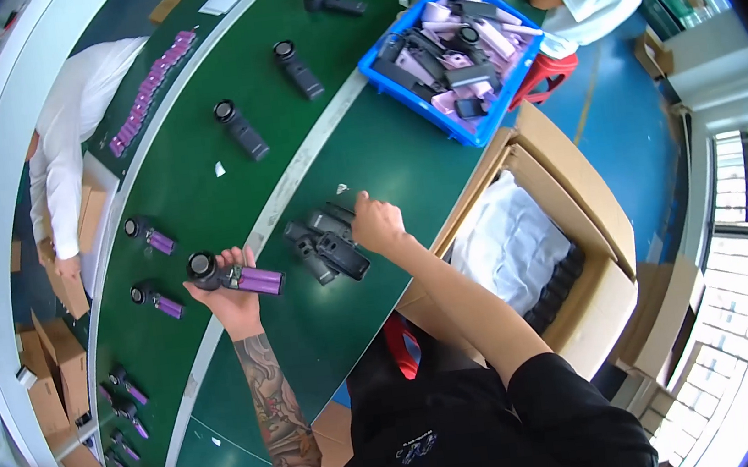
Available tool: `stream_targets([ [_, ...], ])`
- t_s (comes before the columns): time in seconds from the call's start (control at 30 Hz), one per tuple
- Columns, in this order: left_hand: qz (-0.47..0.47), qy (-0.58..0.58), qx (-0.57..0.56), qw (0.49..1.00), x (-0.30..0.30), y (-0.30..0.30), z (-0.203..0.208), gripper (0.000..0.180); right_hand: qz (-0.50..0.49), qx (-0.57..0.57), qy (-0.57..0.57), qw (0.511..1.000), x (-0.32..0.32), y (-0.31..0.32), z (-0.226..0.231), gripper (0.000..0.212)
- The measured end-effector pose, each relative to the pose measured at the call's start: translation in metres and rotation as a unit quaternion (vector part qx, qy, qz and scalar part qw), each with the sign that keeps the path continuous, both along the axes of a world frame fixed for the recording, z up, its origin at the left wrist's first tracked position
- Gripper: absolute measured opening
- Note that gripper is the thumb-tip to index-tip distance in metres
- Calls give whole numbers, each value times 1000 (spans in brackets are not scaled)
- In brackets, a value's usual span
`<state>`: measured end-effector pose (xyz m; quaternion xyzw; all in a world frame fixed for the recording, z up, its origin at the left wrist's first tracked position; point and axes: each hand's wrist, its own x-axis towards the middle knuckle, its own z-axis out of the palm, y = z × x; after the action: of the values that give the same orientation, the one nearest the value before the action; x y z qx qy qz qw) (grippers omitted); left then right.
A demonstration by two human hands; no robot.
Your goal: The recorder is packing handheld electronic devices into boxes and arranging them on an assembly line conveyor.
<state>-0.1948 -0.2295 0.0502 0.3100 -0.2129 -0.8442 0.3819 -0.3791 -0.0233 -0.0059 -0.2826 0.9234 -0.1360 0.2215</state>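
My left hand (233, 305) holds a handheld device that looks like a small fan. It has a round black head (203, 268), a bare circuit board and a purple battery cell (261, 281) in place of a covered handle. To its right on the green bench lies a small pile of black plastic handle covers (324, 244). My right hand (378, 224) is at the upper right edge of that pile, its fingers bent and close together. What they grip, if anything, is hidden by the hand.
A conveyor belt (204, 197) carries similar devices, some black, some with purple cells. A blue crate (473, 134) of pink and black parts stands at the bench's far right. An open carton (587, 320) is beside me. Co-workers (592, 1) are across and beyond.
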Motion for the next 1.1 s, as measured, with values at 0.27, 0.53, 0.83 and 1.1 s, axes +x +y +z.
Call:
stream_targets([
  [0.27, -139, 216, 235, 937, -10, 40, -18, 54, -100, -110, 54, 987, -29, 56, 22, 36],
  [0.53, -184, 158, 147, 959, -51, 79, -15, 63, -284, -547, -580, 532, 12, 83, 66, 38],
  [0.83, -201, 107, 109, 968, -81, 118, 14, 68, -176, -520, -396, 736, 39, 62, 127, 37],
  [1.1, -214, 131, 31, 968, -91, 130, 23, 59, -31, -383, 23, 923, 63, 39, 124, 39],
])
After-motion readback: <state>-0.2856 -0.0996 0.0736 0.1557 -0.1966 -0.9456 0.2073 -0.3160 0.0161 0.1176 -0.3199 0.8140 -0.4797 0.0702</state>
